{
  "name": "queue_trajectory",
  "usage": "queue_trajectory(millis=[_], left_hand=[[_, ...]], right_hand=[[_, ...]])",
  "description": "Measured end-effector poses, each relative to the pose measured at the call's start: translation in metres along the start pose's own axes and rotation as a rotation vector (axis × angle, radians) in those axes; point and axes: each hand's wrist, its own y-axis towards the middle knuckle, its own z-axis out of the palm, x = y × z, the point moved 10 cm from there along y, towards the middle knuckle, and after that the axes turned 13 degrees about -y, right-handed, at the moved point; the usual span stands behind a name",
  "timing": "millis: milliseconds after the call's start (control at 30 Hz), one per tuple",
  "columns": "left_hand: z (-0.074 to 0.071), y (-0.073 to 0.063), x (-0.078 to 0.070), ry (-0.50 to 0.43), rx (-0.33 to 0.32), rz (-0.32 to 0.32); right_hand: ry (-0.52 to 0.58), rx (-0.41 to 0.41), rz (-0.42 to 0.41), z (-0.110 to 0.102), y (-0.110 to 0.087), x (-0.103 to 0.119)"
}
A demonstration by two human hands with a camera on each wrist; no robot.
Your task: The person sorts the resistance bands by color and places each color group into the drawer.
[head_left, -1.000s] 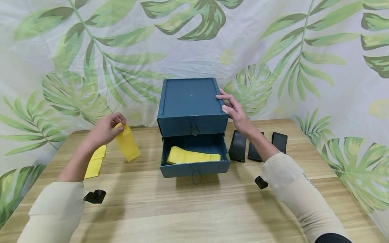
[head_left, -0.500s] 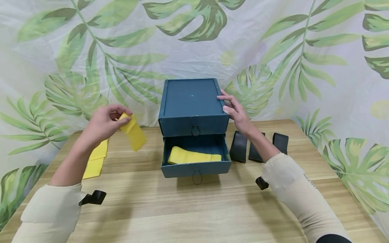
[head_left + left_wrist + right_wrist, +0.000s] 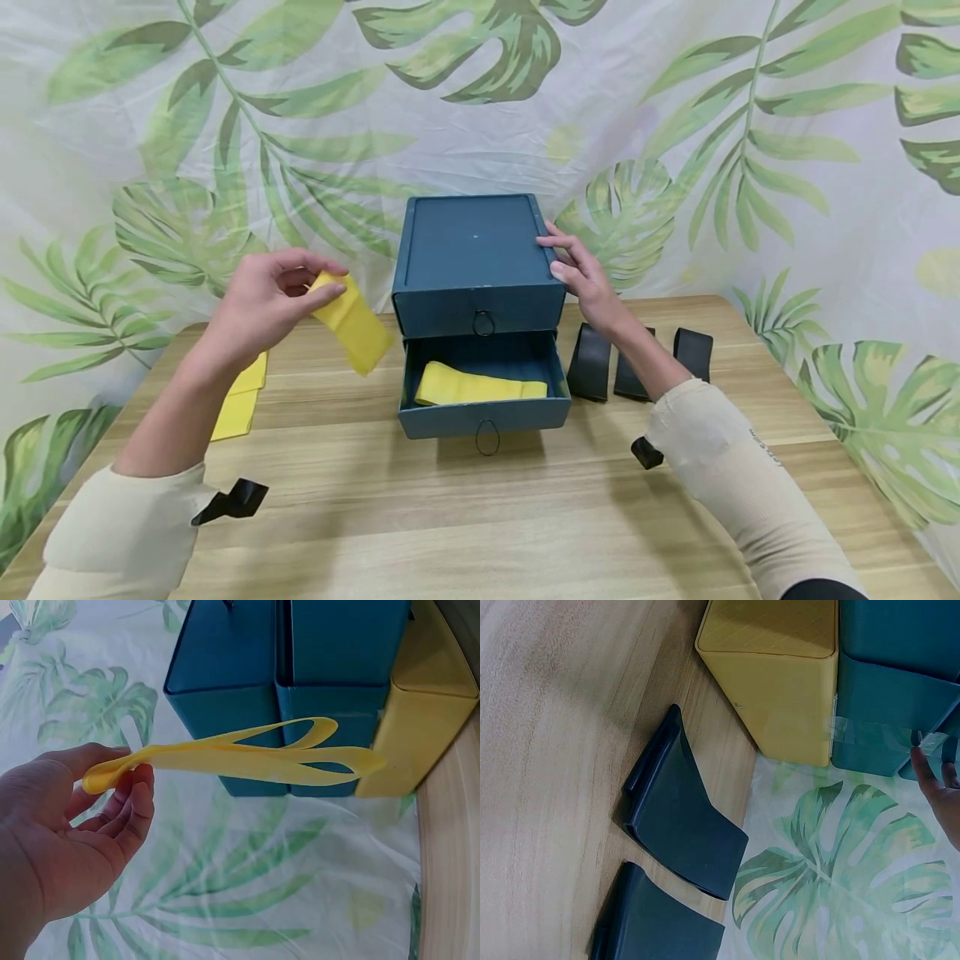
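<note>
Left hand (image 3: 272, 298) partly hides the pinched, apparently folded yellow strip (image 3: 356, 331).

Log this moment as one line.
left grip: pinches yellow strip, aloft | right grip: touches blue cabinet, right edge | lower drawer: open, another yellow strip inside

We log the yellow band (image 3: 247, 763) as smooth, matt, rubber-like sheet; black bands (image 3: 590, 362) smooth, dull sheen. Drawer unit (image 3: 472, 242): smooth, plastic-looking, low gloss. Clear tape (image 3: 874, 735): glossy film. Tabletop (image 3: 465, 517): wood-grained. We note creased cloth backdrop (image 3: 480, 142), knit-textured sleeves (image 3: 731, 467).
</note>
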Motion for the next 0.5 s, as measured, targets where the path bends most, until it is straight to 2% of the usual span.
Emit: queue_trajectory(millis=[200,500], left_hand=[[0.005,-0.003,-0.013,-0.030,-0.006,0.043],[0.010,-0.008,-0.032,-0.196,-0.056,0.041]], right_hand=[[-0.004,0.001,0.003,0.000,0.000,-0.001],[-0.006,-0.005,0.006,-0.001,0.000,-0.002]])
